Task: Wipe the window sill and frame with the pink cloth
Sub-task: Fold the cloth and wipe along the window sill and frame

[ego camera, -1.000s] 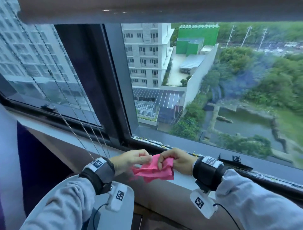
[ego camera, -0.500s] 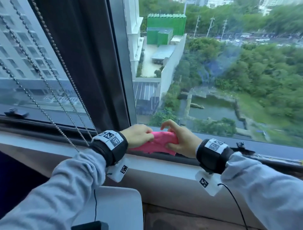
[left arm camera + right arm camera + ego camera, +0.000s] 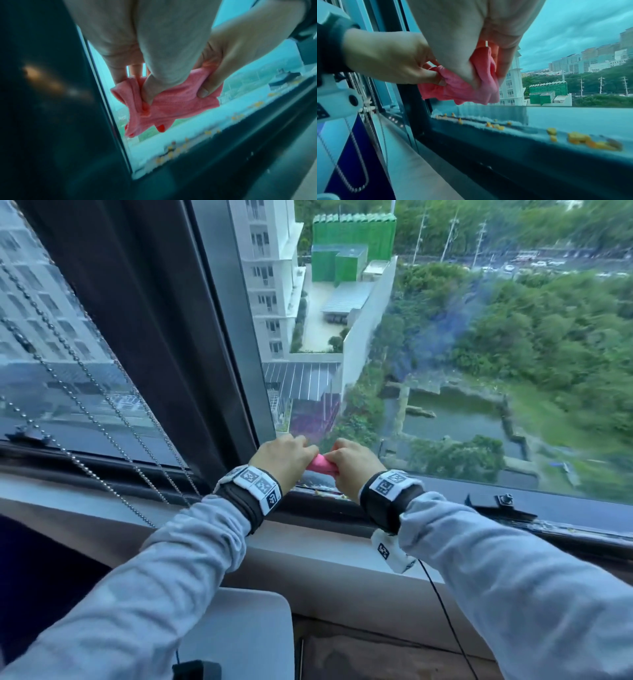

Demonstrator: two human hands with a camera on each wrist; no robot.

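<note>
We pinch the bunched pink cloth (image 3: 322,464) in both left hand (image 3: 282,459) and right hand (image 3: 352,465); yellow crumbs (image 3: 583,139) along the frame (image 3: 530,143) look unwiped

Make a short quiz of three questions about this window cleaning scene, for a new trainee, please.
1. True or false: only the left hand holds the pink cloth.
2. What lies scattered along the lower window frame?
   A. yellow crumbs B. coins C. leaves
3. Fill in: the cloth hangs just ____ the frame.

Key: 1 false, the right hand grips it too. 2 A, the yellow crumbs. 3 above.
</note>
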